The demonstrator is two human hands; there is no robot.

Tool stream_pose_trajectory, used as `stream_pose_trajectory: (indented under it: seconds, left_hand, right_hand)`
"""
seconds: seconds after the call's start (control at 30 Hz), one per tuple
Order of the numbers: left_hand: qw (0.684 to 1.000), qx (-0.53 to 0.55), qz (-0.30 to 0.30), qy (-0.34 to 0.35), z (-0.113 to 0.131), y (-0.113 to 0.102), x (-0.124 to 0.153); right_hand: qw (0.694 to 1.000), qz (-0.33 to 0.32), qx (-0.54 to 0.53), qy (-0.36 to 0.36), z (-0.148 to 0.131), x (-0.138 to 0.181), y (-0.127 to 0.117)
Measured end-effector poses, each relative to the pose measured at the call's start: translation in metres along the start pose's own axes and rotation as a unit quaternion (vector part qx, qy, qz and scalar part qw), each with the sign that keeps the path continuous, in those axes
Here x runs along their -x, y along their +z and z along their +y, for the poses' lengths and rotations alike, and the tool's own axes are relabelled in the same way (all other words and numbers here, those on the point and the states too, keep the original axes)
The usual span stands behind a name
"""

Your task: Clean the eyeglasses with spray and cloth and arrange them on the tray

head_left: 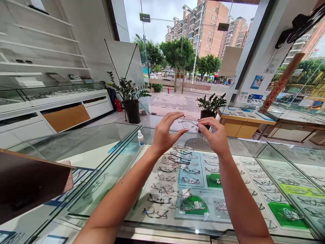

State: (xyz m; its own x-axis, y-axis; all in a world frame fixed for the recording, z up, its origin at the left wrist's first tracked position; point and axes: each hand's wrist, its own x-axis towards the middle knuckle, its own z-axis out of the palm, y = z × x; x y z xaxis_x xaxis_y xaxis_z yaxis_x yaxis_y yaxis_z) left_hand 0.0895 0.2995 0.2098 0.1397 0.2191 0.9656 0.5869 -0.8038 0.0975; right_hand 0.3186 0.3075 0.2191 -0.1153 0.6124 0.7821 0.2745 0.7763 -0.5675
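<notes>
A pair of thin-rimmed eyeglasses (189,128) is held up above the glass counter, tilted, with one round lens showing between my hands. My right hand (214,135) pinches the frame between thumb and fingers and hides part of it. To the left, my left hand (165,132) has its thumb and fingers spread apart around the near lens rim; whether the fingertips touch the rim is hard to tell. Beneath both hands, rows of eyeglasses (166,169) lie in the glass display counter (152,222). A small white bottle (140,138) stands on the counter left of my left hand.
A dark panel with a wooden edge (33,183) juts in at the left. Green display blocks (286,215) sit among the frames. Beyond the counter stand potted plants (132,110), a fire extinguisher (118,105), side display cabinets (66,117) and a glass shopfront facing a street.
</notes>
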Motion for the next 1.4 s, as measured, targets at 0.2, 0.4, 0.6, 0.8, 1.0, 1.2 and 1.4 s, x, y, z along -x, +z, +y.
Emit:
stream_pose_trajectory:
  seconds: [0.2,0.4,0.6,0.8,1.0,1.2,1.4]
  left_hand:
    - [0.995,0.088,-0.022,-0.049,0.001,0.002,0.0]
    - [0.963,0.23,-0.055,-0.13,0.005,0.001,0.001]
    - [0.955,0.245,-0.078,-0.146,0.004,-0.002,0.0]
    - [0.968,0.203,-0.038,-0.141,0.01,0.008,0.004]
    - [0.983,0.041,0.101,-0.148,0.035,0.021,0.013]
    - [0.898,0.27,-0.012,-0.347,0.038,0.025,0.01]
    - [0.861,0.324,0.013,-0.391,0.026,0.024,0.006]
  right_hand:
    - [0.998,-0.044,-0.045,0.03,0.004,-0.001,-0.002]
    - [0.969,-0.113,-0.17,0.141,0.008,-0.001,-0.003]
    - [0.951,-0.12,-0.216,0.184,0.005,-0.002,0.0]
    - [0.96,-0.076,-0.21,0.17,0.012,-0.001,0.007]
    - [0.985,0.068,-0.119,0.108,0.011,0.004,0.021]
    - [0.995,0.096,0.013,-0.036,-0.013,0.017,0.041]
    - [0.989,0.056,0.111,-0.08,-0.023,0.023,0.044]
